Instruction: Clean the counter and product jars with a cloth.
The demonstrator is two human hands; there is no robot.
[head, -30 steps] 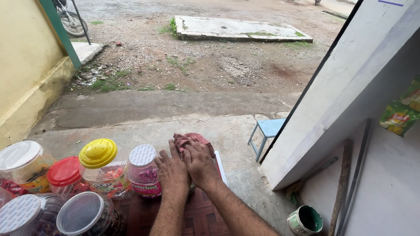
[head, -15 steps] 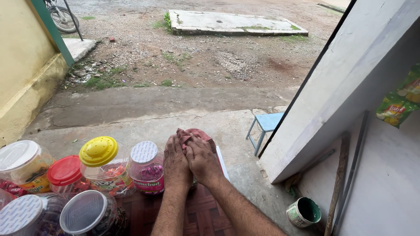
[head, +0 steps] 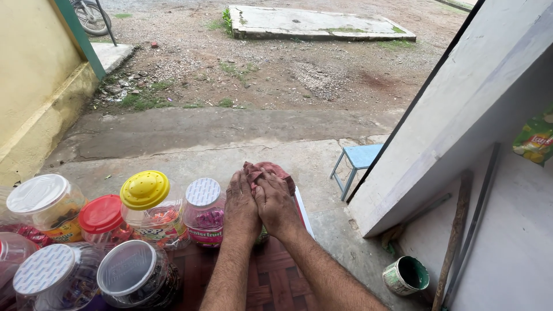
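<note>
My left hand (head: 241,206) and my right hand (head: 276,203) lie side by side, palms down, pressed on a crumpled reddish cloth (head: 271,171) at the far edge of a dark woven-pattern counter (head: 271,276). The cloth bulges out beyond my fingertips. Just left of my left hand stands a plastic sweet jar with a white lid (head: 204,209). What lies under the cloth is hidden.
Several sweet jars crowd the left: a yellow-lidded one (head: 146,203), a red-lidded one (head: 102,219), clear-lidded ones (head: 131,275). Beyond the counter are a concrete step, a blue stool (head: 358,162), a green-stained tin (head: 406,275), wooden sticks (head: 455,236) and a white door panel (head: 461,115).
Both hands stay together on the cloth, shifted very slightly. My view has tilted a little, so the scene has slid in the frame.
</note>
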